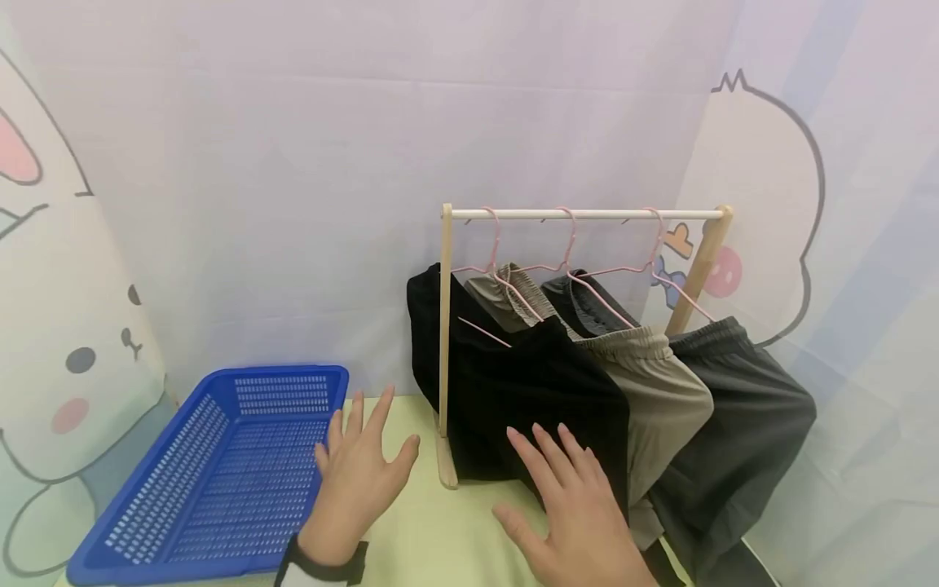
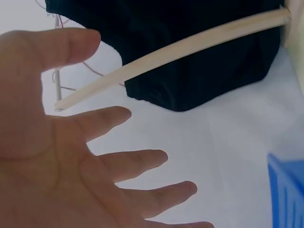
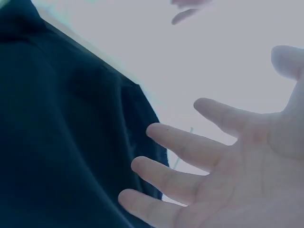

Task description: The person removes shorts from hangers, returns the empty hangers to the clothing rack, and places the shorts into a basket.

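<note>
My left hand [image 1: 358,481] is held with fingers spread, over the right side of a blue plastic basket [image 1: 213,383] and the table beside it. Nothing is in it. My right hand [image 1: 575,514] has straight fingers in front of black trousers [image 1: 513,399]; whether it touches them I cannot tell. The black trousers, a khaki pair [image 1: 653,383] and a dark grey pair [image 1: 741,416] hang on pink hangers [image 1: 570,244] from a small rack's white rail [image 1: 528,214]. In the left wrist view, the spread fingers [image 2: 137,164] are near the rack's wooden post [image 2: 175,50].
The table [image 1: 411,522] has a pale yellow-green top. Behind it hangs a light curtain [image 1: 308,163], with cartoon animals printed at both sides. The rack's wooden foot [image 1: 446,463] stands right of the basket. A dark band [image 1: 323,562] circles my left wrist.
</note>
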Demonstrator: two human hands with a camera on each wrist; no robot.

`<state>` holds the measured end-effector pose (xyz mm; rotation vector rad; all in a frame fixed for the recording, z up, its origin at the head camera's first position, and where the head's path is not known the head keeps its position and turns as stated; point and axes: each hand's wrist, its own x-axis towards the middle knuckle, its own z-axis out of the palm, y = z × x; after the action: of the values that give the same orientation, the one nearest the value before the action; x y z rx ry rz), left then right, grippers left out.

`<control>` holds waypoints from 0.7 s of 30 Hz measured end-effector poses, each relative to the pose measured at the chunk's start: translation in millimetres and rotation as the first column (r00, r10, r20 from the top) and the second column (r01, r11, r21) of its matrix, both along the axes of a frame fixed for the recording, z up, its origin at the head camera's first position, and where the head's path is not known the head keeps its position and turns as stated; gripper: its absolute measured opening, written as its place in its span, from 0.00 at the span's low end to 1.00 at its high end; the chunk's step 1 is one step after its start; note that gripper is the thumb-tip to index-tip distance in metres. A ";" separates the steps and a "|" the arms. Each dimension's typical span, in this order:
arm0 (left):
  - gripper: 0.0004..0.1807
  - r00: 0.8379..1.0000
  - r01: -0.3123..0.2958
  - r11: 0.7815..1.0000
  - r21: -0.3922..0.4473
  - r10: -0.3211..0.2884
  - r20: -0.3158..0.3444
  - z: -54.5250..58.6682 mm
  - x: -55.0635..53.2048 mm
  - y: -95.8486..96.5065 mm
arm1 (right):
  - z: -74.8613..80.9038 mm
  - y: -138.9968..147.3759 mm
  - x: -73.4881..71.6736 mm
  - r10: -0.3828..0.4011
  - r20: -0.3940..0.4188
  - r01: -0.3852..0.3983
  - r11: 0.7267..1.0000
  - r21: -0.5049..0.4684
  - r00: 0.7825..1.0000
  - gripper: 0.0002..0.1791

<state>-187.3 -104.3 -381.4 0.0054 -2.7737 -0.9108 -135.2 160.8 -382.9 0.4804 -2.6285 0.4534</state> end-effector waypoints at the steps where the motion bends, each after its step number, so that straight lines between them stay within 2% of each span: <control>1: 0.41 1.000 0.002 1.000 0.018 -0.001 -0.012 -0.5 -5.1 3.3 | 3.6 0.9 0.1 0.012 -0.023 -0.012 1.000 -0.010 1.000 0.43; 6: 0.42 0.997 0.025 0.992 0.124 -0.017 -0.069 -3.3 -31.2 19.4 | 28.8 6.4 -0.3 0.070 -0.150 -0.082 0.994 -0.076 0.986 0.42; 10: 0.45 0.989 0.085 0.967 0.242 -0.052 -0.140 -12.4 -51.7 31.7 | 52.3 12.8 -6.2 0.098 -0.259 -0.139 0.979 -0.147 0.961 0.38; 15: 0.41 0.976 0.122 0.922 0.367 -0.044 -0.214 -28.3 -75.0 47.4 | 69.2 26.2 -35.7 -0.001 -0.406 -0.108 0.963 -0.246 0.914 0.31; 17: 0.39 0.973 0.108 0.915 0.389 -0.017 -0.229 -31.8 -83.0 52.4 | 70.9 31.3 -48.6 -0.047 -0.418 -0.075 0.960 -0.270 0.907 0.30; 19: 0.37 0.969 0.093 0.905 0.414 0.013 -0.246 -35.8 -90.3 55.9 | 70.5 34.2 -57.0 -0.069 -0.405 -0.050 0.960 -0.275 0.912 0.31; 21: 0.36 0.967 0.076 0.893 0.443 0.042 -0.251 -42.0 -96.9 60.2 | 69.0 37.0 -62.8 -0.085 -0.371 -0.022 0.961 -0.277 0.925 0.31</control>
<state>-284.2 -44.1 -423.4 -0.0571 -2.2759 -1.4292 -198.0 197.8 -313.9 0.3879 -2.1543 0.6362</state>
